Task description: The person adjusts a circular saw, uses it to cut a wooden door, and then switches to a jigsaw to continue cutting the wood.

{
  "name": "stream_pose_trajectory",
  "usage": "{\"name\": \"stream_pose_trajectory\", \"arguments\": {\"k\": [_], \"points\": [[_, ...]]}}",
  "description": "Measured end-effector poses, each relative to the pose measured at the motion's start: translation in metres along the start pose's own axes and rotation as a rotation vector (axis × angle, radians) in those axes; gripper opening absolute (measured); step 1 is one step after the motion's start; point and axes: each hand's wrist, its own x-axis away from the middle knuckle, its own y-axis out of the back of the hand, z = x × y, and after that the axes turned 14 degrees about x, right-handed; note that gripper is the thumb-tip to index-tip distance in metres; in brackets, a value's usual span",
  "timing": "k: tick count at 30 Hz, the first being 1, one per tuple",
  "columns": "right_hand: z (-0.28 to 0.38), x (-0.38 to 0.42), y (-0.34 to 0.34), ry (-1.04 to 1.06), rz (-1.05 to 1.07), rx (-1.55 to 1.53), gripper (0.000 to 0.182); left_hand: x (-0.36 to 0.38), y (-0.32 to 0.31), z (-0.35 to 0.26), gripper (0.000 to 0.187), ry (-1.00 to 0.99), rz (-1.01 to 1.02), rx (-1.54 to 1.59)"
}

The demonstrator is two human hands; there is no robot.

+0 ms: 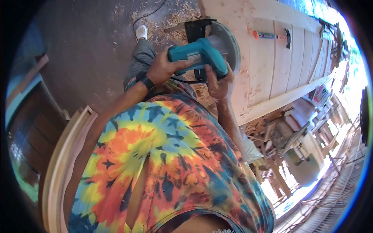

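A teal power saw (190,54), which looks like a circular saw with a rounded grey guard, is held in front of my body. My left hand (163,66), with a dark band on its wrist, wraps around the motor housing, thumb lying along the top. Around the curved handle closes my right hand (220,83), its thumb against the near side. The guard overlaps the end of a pale wooden panel (258,70) in this view. The blade is mostly hidden by the guard.
On the panel lies a hammer (272,35) with an orange and dark handle. Wood shavings (171,19) cover the floor beyond the saw, where a black cord (145,15) runs. Curved wooden frame pieces (66,155) stand at left. Wood scraps (272,136) clutter the right.
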Motion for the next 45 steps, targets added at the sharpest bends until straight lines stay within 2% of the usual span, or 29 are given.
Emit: {"name": "stream_pose_trajectory", "arguments": {"k": [2,3,9,24,27,29,35,38,45], "points": [[-0.006,0.000,-0.005,-0.012,-0.015,0.025,0.022,-0.003,0.006,0.006,0.080,-0.047,0.008,-0.081],[-0.047,-0.009,0.007,-0.016,0.016,0.025,0.022,-0.020,-0.019,0.028,0.080,-0.030,-0.017,-0.073],[-0.076,-0.015,0.015,0.003,0.007,0.007,0.020,-0.025,-0.035,0.031,0.075,-0.042,0.019,-0.091],[-0.056,-0.022,0.018,0.019,-0.010,-0.009,0.015,-0.028,-0.033,0.034,0.078,-0.100,-0.005,-0.089],[-0.052,-0.025,0.017,-0.005,-0.011,-0.050,0.014,-0.029,-0.033,0.029,0.078,-0.077,0.007,0.004],[-0.044,-0.028,0.020,0.029,-0.013,-0.020,0.013,-0.032,-0.034,0.029,0.088,-0.098,0.006,0.109],[-0.031,-0.031,0.020,0.029,0.015,-0.058,0.011,-0.035,-0.029,0.027,0.089,-0.125,-0.008,0.017],[-0.029,-0.034,0.019,0.054,0.018,-0.044,0.011,-0.036,-0.027,0.029,0.079,-0.127,-0.017,-0.025],[-0.026,-0.043,0.022,0.073,0.005,-0.041,0.013,-0.043,-0.028,0.021,0.078,-0.122,-0.002,-0.027]]}}
